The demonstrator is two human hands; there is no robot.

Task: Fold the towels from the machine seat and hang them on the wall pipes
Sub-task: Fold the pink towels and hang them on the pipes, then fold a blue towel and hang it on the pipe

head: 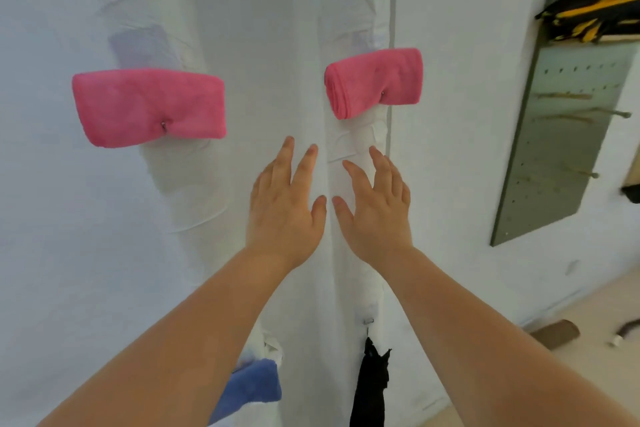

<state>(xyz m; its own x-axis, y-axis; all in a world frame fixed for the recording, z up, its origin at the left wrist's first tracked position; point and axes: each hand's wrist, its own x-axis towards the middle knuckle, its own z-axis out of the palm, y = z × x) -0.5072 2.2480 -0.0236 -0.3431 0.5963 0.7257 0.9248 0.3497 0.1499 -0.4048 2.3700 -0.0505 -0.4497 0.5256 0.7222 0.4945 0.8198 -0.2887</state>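
A white wall wrapped in wrinkled white sheeting fills the view. At the far right a grey pegboard with pegs hangs below a shelf holding black-and-yellow straps. Low down, a blue cloth and a black cloth hang against the wall. Two folded pink towels hang on the wall, each draped over a small metal peg end: the left towel and the right towel. Nothing stands between them and the hands. The left hand and right hand are raised side by side, empty, fingers spread, below and between the towels, touching neither.
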